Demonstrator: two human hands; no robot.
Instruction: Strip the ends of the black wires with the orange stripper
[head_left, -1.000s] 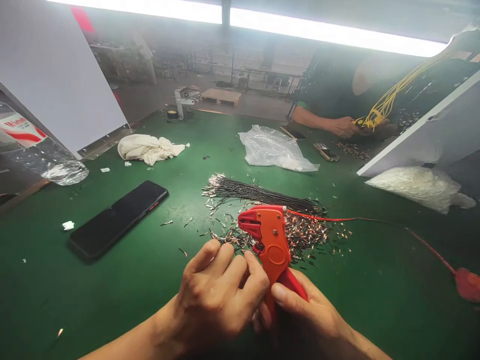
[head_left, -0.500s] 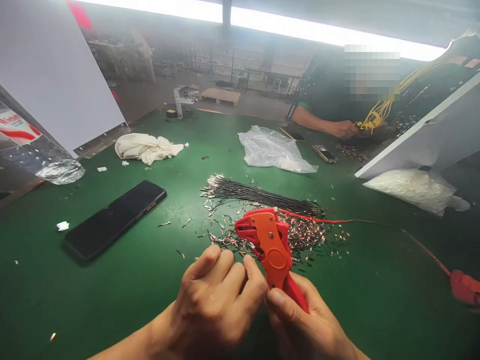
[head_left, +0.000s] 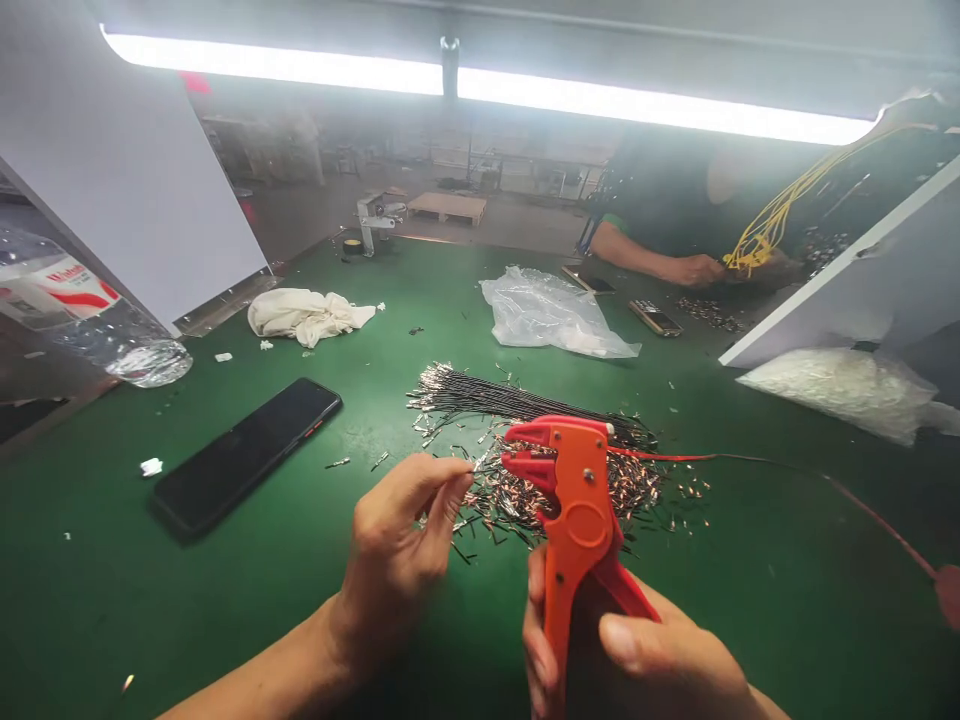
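My right hand [head_left: 652, 650] is wrapped around the grip of an orange and red wire stripper [head_left: 585, 500], whose jaws point left and stand apart. To the left of those jaws, my left hand [head_left: 409, 535] pinches a small wire [head_left: 475, 467] between thumb and forefinger; most of it is hidden by the fingers. Behind the tool lies a bundle of black wires [head_left: 510, 395] with silvery terminals at their left ends. A heap of short wire scraps with bare copper [head_left: 517, 495] spreads beneath and around the stripper.
A black phone [head_left: 251, 455] lies left on the green table [head_left: 262, 610], near a water bottle [head_left: 142, 350] and a white cloth [head_left: 307, 315]. Farther back are a clear plastic bag [head_left: 555, 310] and another person's hand [head_left: 697, 270] at yellow wires [head_left: 757, 245].
My left hand has turned from a curled fist near the stripper to a raised pinch farther from its handle. The stripper has shifted right and stands more upright; the view has tilted up.
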